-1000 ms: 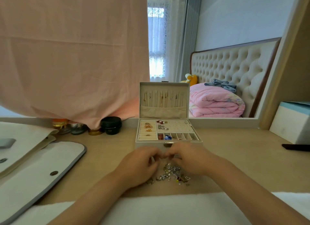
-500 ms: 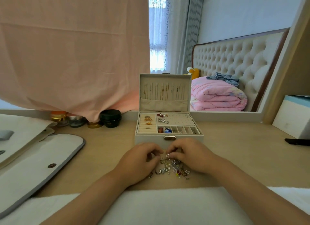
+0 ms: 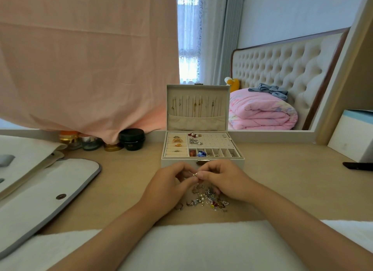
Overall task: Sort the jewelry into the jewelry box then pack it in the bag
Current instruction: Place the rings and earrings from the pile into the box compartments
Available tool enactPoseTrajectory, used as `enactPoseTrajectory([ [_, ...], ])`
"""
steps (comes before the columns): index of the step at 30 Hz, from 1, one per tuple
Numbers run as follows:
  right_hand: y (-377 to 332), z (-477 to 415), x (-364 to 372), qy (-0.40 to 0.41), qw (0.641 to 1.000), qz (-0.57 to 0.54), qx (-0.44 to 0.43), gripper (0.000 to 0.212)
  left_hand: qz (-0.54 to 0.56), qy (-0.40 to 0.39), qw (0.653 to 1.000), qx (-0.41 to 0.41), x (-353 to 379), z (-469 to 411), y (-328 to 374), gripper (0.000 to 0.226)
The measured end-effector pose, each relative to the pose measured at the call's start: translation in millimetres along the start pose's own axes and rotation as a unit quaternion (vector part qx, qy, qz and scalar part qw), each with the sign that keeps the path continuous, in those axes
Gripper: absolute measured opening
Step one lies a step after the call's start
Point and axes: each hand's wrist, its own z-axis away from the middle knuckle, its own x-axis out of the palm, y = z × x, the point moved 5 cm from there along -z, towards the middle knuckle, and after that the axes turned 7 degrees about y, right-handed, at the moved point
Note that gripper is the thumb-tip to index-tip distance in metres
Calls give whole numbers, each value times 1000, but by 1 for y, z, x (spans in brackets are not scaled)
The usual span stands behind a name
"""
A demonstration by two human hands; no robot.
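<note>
Wood table [image 3: 282, 190], box [image 3: 197, 122] mid-table, lid up. Necklaces [image 3: 193, 107] hang inside the box lid. Rings [image 3: 176, 140] sit in the box's left slots, earrings [image 3: 194, 141] on its holed pad, and a few small bits in its front cells.

Both my hands are just in front of the box. Left hand [image 3: 169, 186] and right hand [image 3: 224, 180] have fingers curled and tips meeting, pinching one small silvery piece [image 3: 195, 175] between them, just below the box latch. What the piece is: too small to tell.

Loose pile [image 3: 207, 199] of jewelry lies on the table in front of the box, partly under my right hand. Bag [image 3: 44, 190] lies flat, well left of the box. Jars [image 3: 131, 139] stand left of the box, under a hanging pink cloth [image 3: 80, 58].
</note>
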Motion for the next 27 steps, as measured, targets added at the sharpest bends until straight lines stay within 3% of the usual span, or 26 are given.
enactPoseTrajectory([
  [5, 1, -1, 0, 17, 1000, 26, -7, 19, 43, 28, 999, -17, -4, -2, 0, 12],
  [9, 3, -3, -9, 34, 981, 188, -44, 14, 41, 64, 997, -27, -9, -3, -3, 15],
  [14, -1, -3, 1, -37, 944, 316, -93, 25, 57, 70, 995, -41, -9, -3, -5, 12],
  [18, -10, -5, 10, -60, 920, 370, -117, 23, 50, 84, 994, -46, -10, -5, -8, 13],
  [22, -12, -4, 10, -38, 926, 357, -114, 16, 60, 91, 993, -50, -11, -5, -9, 13],
  [27, -4, -5, 0, 17, 973, 228, -42, 7, 51, 85, 994, -46, -13, -4, -7, 19],
])
